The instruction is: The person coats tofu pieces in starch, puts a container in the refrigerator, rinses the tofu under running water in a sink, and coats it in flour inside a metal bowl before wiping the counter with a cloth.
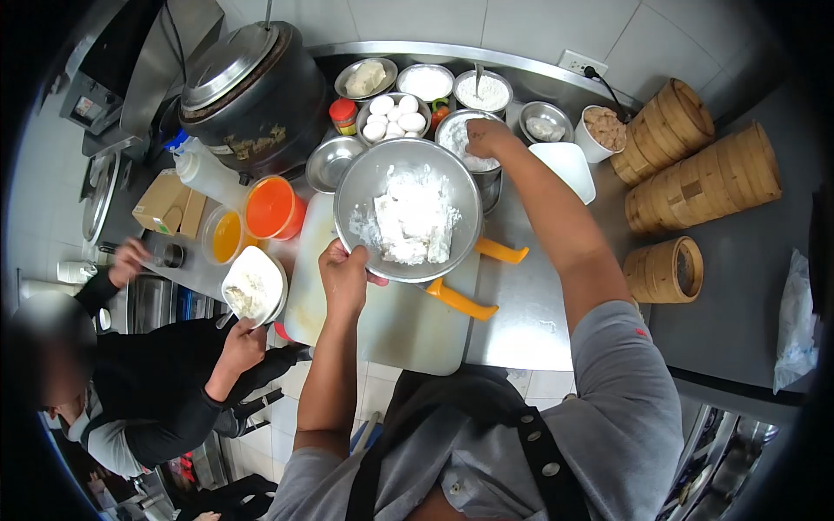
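My left hand (346, 276) is closed on the near-left rim of a large steel bowl (349, 178), tilted over the cutting board (382, 330). White floury pieces (413, 217) lie in that bowl. My right hand (488, 141) reaches over a smaller steel bowl of white powder (453, 139) just behind it; its fingers are lowered at the powder and partly hidden. Two orange knife handles (465, 300) stick out from beneath the large bowl, on its right side. A steel bowl of eggs (395, 117) stands behind the large bowl.
At left a co-worker (156, 373) holds a white bowl (254, 282) near an orange tub (274, 208). A large dark pot (256, 104) stands at back left. Bamboo steamers (704, 182) stand at right, a white tray (563, 172) and tub (604, 132) nearer my right hand.
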Available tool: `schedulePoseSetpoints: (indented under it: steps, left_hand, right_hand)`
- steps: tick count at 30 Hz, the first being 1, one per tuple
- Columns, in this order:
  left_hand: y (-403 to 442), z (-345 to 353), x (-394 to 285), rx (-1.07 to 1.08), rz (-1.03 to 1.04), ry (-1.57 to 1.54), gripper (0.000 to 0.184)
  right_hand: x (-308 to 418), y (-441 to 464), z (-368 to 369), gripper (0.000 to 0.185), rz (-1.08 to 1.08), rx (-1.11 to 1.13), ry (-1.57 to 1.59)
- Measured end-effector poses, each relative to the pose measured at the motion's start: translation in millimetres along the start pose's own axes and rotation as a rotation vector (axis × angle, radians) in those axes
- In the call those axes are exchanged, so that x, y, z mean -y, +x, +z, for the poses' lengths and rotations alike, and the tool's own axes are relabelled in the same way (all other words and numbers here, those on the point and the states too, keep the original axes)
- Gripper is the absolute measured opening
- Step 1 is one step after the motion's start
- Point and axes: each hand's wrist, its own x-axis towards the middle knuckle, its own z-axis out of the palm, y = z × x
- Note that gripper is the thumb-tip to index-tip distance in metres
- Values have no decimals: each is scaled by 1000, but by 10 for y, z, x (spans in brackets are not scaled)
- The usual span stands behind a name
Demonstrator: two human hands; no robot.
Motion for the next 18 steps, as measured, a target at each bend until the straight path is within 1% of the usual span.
schedulePoseSetpoints:
  steps: [1,5,6,8,9,12,13,16,17,18]
  left_hand:
    - [14,24,-9,-8,-2,3,17]
    - [81,115,-17,-29,4,13,18]
    - [98,129,-13,-20,6,26,18]
    - [170,162,9,3,11,49,18]
    - [198,194,20,1,16,51,18]
    - [277,308,46,11,10,54,18]
    - [295,359,49,6,3,56,18]
    - [240,544,-23,34,-8,9,17]
    - [209,604,-34,25,-16,-46,12]
    - [195,640,-15,32,-23,-47,11]
  right_hand:
    - [-22,60,114,34,-47,23,-41]
    - [-52,93,372,31,41,-168,104]
    - [-72,65,353,32,27,-168,128]
    - [-114,-42,124,34,6,-174,172]
    - [-112,-69,-35,39,48,-94,177]
    - [-222,-198,-322,47,20,-223,308]
    - [-239,-224,-388,53,24,-258,316]
    - [-92,-456,-511,50,-256,-406,269]
    - [155,-750,-760,52,-235,-248,271]
    - [352,-968,-896,51,-220,-119,383]
